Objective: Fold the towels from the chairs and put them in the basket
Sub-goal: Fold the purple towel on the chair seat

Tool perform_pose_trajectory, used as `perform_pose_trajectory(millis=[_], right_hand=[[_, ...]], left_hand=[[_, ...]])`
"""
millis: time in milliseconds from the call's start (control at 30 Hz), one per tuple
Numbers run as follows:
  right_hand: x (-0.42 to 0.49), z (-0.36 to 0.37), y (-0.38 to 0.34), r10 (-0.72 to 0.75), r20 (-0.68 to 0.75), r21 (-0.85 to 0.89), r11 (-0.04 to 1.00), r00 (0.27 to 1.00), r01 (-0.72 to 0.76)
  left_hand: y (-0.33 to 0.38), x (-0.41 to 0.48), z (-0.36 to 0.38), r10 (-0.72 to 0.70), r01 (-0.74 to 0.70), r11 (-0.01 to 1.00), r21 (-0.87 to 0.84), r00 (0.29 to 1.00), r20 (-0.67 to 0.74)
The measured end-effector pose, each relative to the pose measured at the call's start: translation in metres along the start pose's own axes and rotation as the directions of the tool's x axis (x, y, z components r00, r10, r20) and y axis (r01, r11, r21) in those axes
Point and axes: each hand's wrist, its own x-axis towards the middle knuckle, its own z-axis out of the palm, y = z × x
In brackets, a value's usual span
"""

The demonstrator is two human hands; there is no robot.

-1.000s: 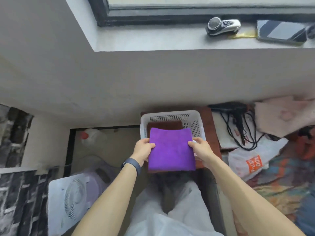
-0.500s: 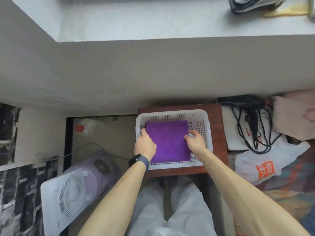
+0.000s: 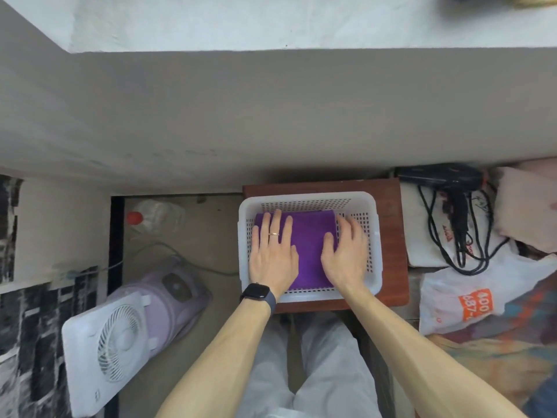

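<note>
Head view: the folded purple terry-cloth towel [image 3: 310, 251] lies flat inside the white perforated plastic basket [image 3: 373, 236], which stands on a dark red-brown wooden worktop [image 3: 391, 236]. The left hand [image 3: 272, 254] lies palm-down on the towel's left half, fingers [image 3: 275, 224] extended and slightly spread. The right hand [image 3: 346, 254] rests over the towel's right edge, fingers loosely apart and a little curled, thumb on the cloth. Neither hand is clamped on anything.

Handling estimate: the towel appears light, soft and limp, not fragile. It is likely to keep its fold only if supported. Recommended hold: pinch both side edges through all layers, or press flat from above. The plush nap should resist slipping.

Surroundings: the worktop abuts a grey wall beneath a pale ledge. On the floor to the left are a white box fan [image 3: 111, 354] and a clear plastic bottle with a red cap [image 3: 156, 215]. To the right lie a black hair dryer with coiled cord [image 3: 452, 188] and a white plastic bag with an orange label [image 3: 470, 297].
</note>
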Motion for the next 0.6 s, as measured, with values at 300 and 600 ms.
perform_pose_trajectory(millis=[300, 600], right_hand=[[0.017, 0.054, 0.012, -0.329, 0.207, -0.3, 0.875, 0.922, 0.379], [0.029, 0.072, 0.026, -0.319, 0.211, -0.232, 0.902, 0.924, 0.364]], left_hand=[[-0.019, 0.016, 0.053, -0.078, 0.078, 0.997, -0.024, 0.997, 0.005], [-0.025, 0.028, 0.077, -0.032, 0.033, 0.999, 0.036, 0.999, -0.034]])
